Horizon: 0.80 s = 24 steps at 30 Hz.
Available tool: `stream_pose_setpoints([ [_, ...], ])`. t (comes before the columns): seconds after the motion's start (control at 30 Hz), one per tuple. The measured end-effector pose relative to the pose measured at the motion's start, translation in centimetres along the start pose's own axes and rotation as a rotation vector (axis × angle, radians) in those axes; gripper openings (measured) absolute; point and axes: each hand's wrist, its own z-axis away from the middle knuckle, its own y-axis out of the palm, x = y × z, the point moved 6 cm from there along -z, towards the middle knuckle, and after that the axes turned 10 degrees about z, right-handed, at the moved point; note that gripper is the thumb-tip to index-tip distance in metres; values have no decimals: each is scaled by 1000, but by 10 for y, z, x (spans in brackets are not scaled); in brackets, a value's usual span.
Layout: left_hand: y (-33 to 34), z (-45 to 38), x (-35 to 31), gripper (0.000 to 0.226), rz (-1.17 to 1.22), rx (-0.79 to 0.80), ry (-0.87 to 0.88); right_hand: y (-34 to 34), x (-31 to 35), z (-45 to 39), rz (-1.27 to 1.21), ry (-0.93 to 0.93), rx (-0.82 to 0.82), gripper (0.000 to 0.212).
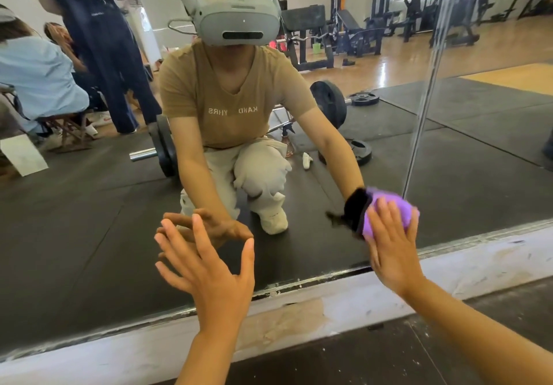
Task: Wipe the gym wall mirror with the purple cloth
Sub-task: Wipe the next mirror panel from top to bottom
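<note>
Low on the large glass wall mirror (299, 151), lower right of the frame, the right hand (393, 250) presses the crumpled purple cloth (389, 214) flat against the glass, fingers straight: a wide, open grip, nothing pinched. The left hand (206, 268), lower centre, spreads its fingertips towards the glass, also wide and holding nothing; contact cannot be confirmed. Recommended: keep the palm firmly on the cloth, make overlapping strokes, and work down to the scuffed white bottom ledge (299, 321).

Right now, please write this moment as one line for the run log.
phase: wiping | right hand: flat, pressing purple cloth on mirror, low near bottom edge | left hand: open, fingers spread at the glass, holds nothing
</note>
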Motion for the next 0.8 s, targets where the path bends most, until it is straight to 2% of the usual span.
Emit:
stream_pose_setpoints([
  [0.13, -9, 1, -1, 92, -15, 19, -19, -32, 5, -87, -164, 423, -235, 51],
  [0.2, -14, 1, 2, 93, -17, 20, -37, -37, 19, -97, -199, 539, -298, 51],
  [0.27, -21, 0, 6, 95, -18, 3, -58, -35, 40, -94, -215, 566, -296, 50],
  [0.37, -33, -7, 15, 98, -27, -31, -71, -25, 88, -86, -125, 338, -210, 54],
  [0.43, -37, -8, 21, 100, -35, -16, -70, -9, 118, -66, 5, 22, -135, 56],
  [0.5, -40, -7, 25, 101, -41, 5, -66, 12, 137, -29, 103, -326, -81, 68],
  [0.57, -42, -6, 27, 102, -32, 21, -61, 19, 138, -7, 151, -541, -30, 78],
  [0.7, -43, -8, 28, 101, 2, 35, -69, 3, 119, -27, 154, -664, -31, 74],
  [0.8, -43, -8, 25, 101, 61, 42, -95, -24, 73, -75, 168, -472, -126, 65],
])
